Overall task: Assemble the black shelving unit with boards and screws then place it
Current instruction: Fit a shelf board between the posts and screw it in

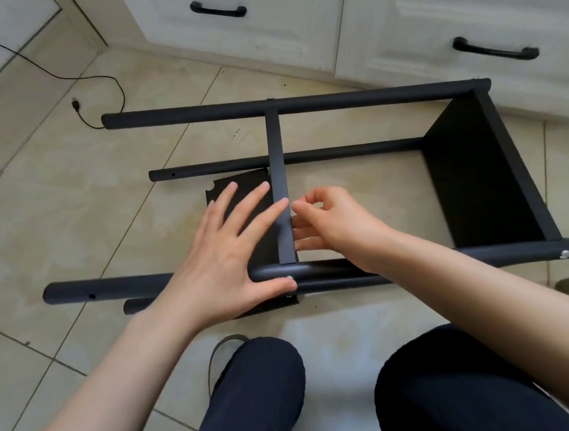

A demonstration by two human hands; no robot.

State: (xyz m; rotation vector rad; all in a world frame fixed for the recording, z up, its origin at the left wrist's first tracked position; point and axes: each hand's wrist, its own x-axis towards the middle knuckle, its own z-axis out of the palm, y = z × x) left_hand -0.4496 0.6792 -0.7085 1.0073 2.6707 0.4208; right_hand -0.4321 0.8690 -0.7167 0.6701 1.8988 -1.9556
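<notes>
Nearest, at six o'clock, two knees point(260, 387) in dark trousers frame a strip of tiled floor point(67, 223), with a shoe point(217, 356) showing beside the left knee. Both forearms reach forward from there to the shelf point(308, 188), which lies on its side on the floor in the middle of the view. The left hand point(226, 249) is spread flat, fingers straight, lying over the loose black board point(243, 187) and the near post point(439, 258); its thumb presses against that post beside a small screw point(289, 277), and its fingertips touch the crossbar point(280, 183). Just to its right, the right hand point(328, 220) has its fingers curled, thumb and forefinger pinched together at the crossbar's right edge; whether something small sits between them cannot be told. A second post lies just under the near one, toward seven o'clock. The crossbar runs from the near post toward twelve o'clock to the far post point(208, 112), passing over a middle post point(339, 152). At three o'clock a fitted board point(478, 182) closes the shelf's end between the posts, with a bolt point(564, 254) at the near corner. Farther off, at ten o'clock, a black cable point(88, 80) trails over the tiles, its plug near the far post's tip. Farthest, at twelve to one o'clock, stand white cabinets point(270, 32) with black handles point(218, 9).
</notes>
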